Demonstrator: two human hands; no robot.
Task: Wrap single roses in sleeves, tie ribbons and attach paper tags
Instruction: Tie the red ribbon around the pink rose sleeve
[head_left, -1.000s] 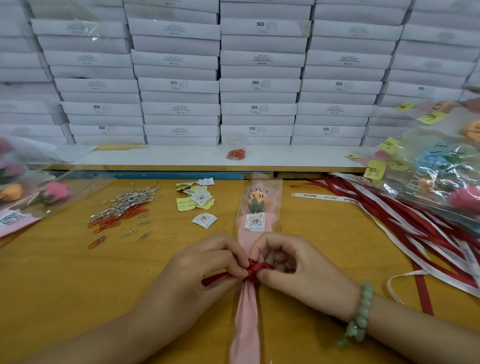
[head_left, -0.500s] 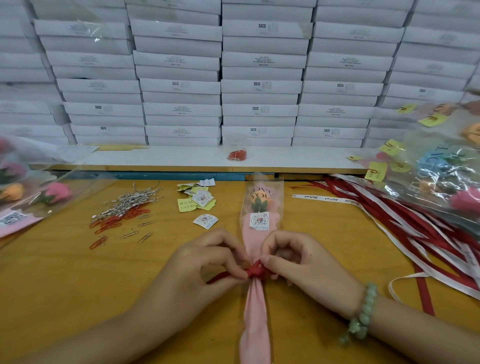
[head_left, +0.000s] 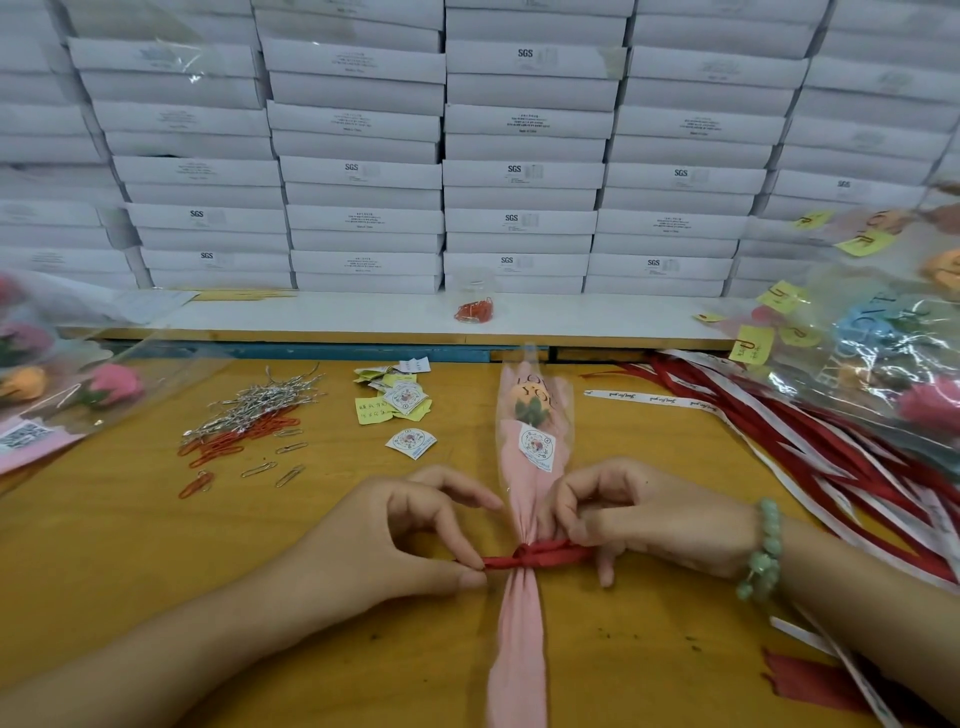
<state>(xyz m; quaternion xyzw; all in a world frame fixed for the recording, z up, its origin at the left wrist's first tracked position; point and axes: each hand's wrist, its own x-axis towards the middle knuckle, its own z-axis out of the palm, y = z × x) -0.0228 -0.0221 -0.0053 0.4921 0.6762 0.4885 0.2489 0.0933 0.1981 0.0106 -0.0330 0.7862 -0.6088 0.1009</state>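
Note:
A single orange rose in a clear sleeve with pink paper (head_left: 535, 431) lies lengthwise on the yellow table (head_left: 130, 561), bloom pointing away from me. A round printed tag (head_left: 536, 446) sits on its front. A red ribbon (head_left: 535, 556) is knotted around the narrow neck of the sleeve. My left hand (head_left: 410, 540) pinches the ribbon's left end between thumb and forefinger. My right hand (head_left: 639, 514), with a green bead bracelet on the wrist, grips the ribbon's right end.
Silver and red paper clips (head_left: 244, 415) lie at the left, loose paper tags (head_left: 395, 402) in the middle. Red and white ribbons (head_left: 810, 441) fan out at the right. Wrapped roses are piled at the left (head_left: 67, 384) and right (head_left: 878, 343) edges. White boxes (head_left: 519, 171) are stacked behind.
Both hands have moved apart sideways from the knot, drawing the red ribbon out taut on each side. The sleeve's neck is now pinched tighter.

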